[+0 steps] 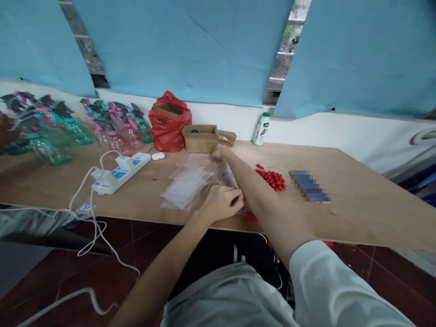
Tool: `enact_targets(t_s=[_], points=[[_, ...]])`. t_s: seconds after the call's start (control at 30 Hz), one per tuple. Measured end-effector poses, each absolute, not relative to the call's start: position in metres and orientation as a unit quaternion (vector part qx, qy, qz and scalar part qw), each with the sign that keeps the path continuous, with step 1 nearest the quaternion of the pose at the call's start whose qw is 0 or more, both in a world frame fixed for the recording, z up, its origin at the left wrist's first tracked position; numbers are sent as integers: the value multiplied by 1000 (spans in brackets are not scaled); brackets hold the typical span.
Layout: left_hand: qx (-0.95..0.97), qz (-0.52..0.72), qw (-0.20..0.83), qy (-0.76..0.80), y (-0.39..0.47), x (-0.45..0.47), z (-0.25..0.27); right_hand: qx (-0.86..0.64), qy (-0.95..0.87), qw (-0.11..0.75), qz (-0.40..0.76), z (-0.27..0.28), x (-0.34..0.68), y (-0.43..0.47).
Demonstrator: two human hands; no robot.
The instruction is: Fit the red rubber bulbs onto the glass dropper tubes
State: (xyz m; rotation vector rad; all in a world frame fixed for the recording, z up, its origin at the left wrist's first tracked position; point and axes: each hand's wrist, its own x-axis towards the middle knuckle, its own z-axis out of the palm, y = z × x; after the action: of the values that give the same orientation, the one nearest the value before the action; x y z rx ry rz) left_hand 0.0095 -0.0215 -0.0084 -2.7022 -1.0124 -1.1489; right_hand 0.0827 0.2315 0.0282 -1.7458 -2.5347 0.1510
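Plastic bags (185,187) before box (200,143), bottle (261,130) at right

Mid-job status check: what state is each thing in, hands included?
Cardboard box: open-topped
Right hand: by the box, grip unclear
Left hand: curled, grip unclear
Clear bags: flat, overlapping
Red pieces: loosely heaped
Red bag: open-mouthed
White bottle: upright, capped
Power strip: plugs in, red light lit
Spray bottles: upright, heads fitted
Phone: flat, screen obscured
White case: looks shut
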Motion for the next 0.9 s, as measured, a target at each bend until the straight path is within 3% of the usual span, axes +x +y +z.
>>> enact_targets(t_s=[0.53,0.9], points=[[-876,-362,43,-315,-22,12,-10,-406,-908,-38,-96,43,81,225],[-867,-381,39,-320,-24,13,-7,-393,-902,-71,-166,55,81,214]])
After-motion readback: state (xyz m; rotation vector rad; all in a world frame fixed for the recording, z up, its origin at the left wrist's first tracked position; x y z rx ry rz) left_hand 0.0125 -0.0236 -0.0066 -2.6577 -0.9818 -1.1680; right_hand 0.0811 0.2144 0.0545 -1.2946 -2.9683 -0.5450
